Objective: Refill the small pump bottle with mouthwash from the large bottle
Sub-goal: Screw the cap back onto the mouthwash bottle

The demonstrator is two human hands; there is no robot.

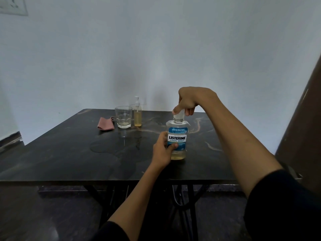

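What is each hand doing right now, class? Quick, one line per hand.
Left hand: grips the body of the Listerine bottle, which stands on the table.
Right hand: fingers curled round the bottle's cap.

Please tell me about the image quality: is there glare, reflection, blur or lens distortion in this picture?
Head view: soft, even light; the glossy dark table mirrors the glass and the small pump bottle; faint shadows on the wall behind them; wide-angle bending at the edges, where the table's near edge curves; the large bottle label reads sharp, while the right hand on its cap looks slightly soft.
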